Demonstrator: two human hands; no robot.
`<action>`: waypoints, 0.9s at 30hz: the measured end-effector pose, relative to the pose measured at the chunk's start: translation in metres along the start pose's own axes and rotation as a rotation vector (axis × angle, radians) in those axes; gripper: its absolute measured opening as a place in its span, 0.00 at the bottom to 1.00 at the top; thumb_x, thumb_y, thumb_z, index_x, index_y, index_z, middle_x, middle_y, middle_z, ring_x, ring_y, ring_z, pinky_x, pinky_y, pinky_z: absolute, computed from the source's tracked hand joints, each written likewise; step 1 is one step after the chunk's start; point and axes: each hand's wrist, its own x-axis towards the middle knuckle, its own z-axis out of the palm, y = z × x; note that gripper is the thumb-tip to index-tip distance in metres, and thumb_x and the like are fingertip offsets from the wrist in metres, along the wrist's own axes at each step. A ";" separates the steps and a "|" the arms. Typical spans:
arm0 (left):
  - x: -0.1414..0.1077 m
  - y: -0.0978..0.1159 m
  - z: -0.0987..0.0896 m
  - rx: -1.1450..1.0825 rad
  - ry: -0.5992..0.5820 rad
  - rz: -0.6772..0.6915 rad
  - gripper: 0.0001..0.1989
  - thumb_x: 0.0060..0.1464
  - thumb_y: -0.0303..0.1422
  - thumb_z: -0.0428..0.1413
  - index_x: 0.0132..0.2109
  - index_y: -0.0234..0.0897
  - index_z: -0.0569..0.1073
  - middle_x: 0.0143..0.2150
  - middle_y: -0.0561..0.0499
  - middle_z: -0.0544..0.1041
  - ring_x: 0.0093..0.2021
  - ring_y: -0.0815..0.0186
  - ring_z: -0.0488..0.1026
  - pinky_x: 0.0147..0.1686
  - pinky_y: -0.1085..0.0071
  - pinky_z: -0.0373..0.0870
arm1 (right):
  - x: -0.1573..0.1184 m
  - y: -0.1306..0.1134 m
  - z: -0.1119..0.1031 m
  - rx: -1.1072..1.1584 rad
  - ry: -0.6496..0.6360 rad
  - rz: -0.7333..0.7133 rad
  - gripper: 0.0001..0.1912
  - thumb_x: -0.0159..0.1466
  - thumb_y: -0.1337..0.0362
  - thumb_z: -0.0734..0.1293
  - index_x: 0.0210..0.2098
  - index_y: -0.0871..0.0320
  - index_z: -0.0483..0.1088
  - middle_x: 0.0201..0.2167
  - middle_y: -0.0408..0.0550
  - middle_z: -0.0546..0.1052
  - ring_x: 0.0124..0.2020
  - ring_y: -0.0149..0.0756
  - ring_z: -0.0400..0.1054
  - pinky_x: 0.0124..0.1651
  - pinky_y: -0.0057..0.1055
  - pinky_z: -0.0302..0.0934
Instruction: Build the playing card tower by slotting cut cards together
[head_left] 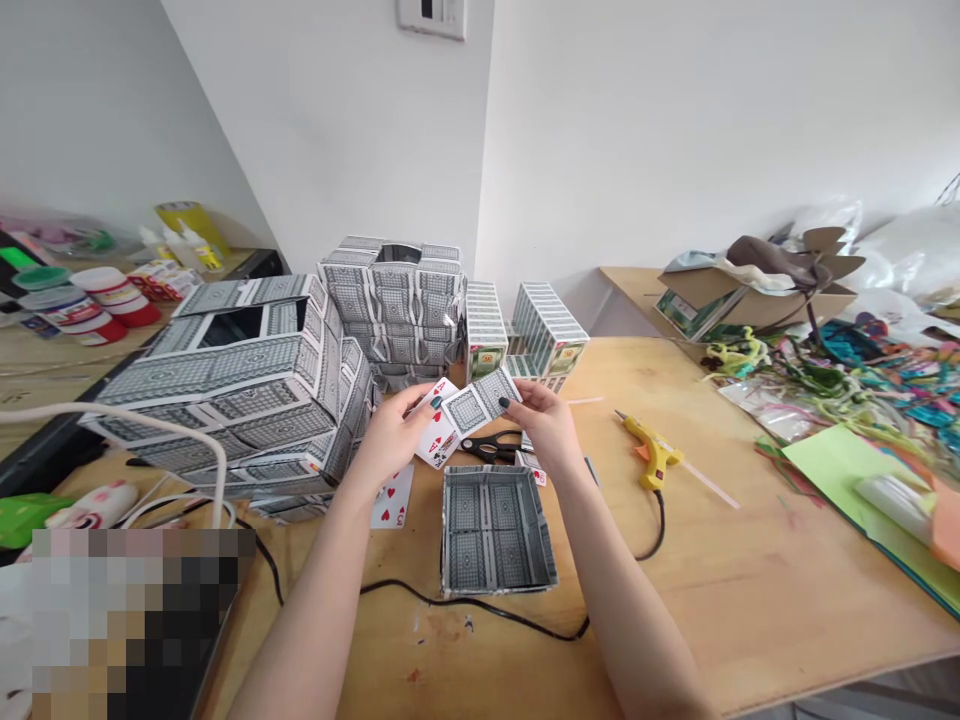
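Observation:
My left hand (399,432) pinches face-up playing cards (436,440), with red hearts showing on the top one. In my right hand (541,420) is a playing card (481,404), its grey patterned back up, its left end close to the other cards. Both hands are raised above black-handled scissors (491,446). Nearer to me, between my forearms, stands an open square box (496,530) covered in grey card backs. A few loose cards (394,498) lie beside it, partly under my hands.
Large card-covered structures (247,370) stand at the left and back, near stacked card packs (551,325). A yellow glue gun (651,450) lies right, its black cable (480,602) crossing the table (750,600). Paint jars (82,310) stand left; craft scraps (847,370) lie right.

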 end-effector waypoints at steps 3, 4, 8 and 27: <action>-0.001 0.004 0.000 -0.039 0.044 -0.034 0.19 0.48 0.41 0.51 0.46 0.37 0.70 0.42 0.48 0.75 0.36 0.63 0.72 0.31 0.72 0.67 | -0.001 -0.002 0.000 0.003 0.023 0.016 0.14 0.48 0.64 0.69 0.35 0.60 0.70 0.32 0.46 0.75 0.32 0.33 0.69 0.35 0.31 0.66; -0.001 0.003 -0.001 -0.044 0.071 -0.043 0.19 0.47 0.42 0.52 0.44 0.36 0.71 0.40 0.48 0.76 0.34 0.64 0.72 0.29 0.73 0.66 | 0.000 -0.002 0.000 0.012 0.038 0.019 0.14 0.48 0.64 0.69 0.35 0.59 0.70 0.32 0.46 0.75 0.31 0.32 0.68 0.35 0.30 0.65; 0.002 -0.003 -0.004 -0.027 0.145 -0.052 0.19 0.47 0.43 0.52 0.40 0.34 0.71 0.34 0.49 0.76 0.29 0.66 0.70 0.26 0.75 0.64 | 0.004 0.001 -0.005 0.042 0.179 -0.015 0.12 0.48 0.64 0.69 0.33 0.59 0.69 0.31 0.44 0.74 0.29 0.30 0.67 0.31 0.27 0.65; -0.009 0.014 -0.001 0.004 -0.114 -0.098 0.24 0.47 0.39 0.54 0.51 0.39 0.63 0.29 0.52 0.76 0.24 0.67 0.71 0.21 0.75 0.64 | -0.010 -0.023 -0.006 -0.328 -0.363 0.140 0.21 0.49 0.66 0.67 0.44 0.55 0.65 0.31 0.43 0.71 0.27 0.31 0.68 0.31 0.31 0.67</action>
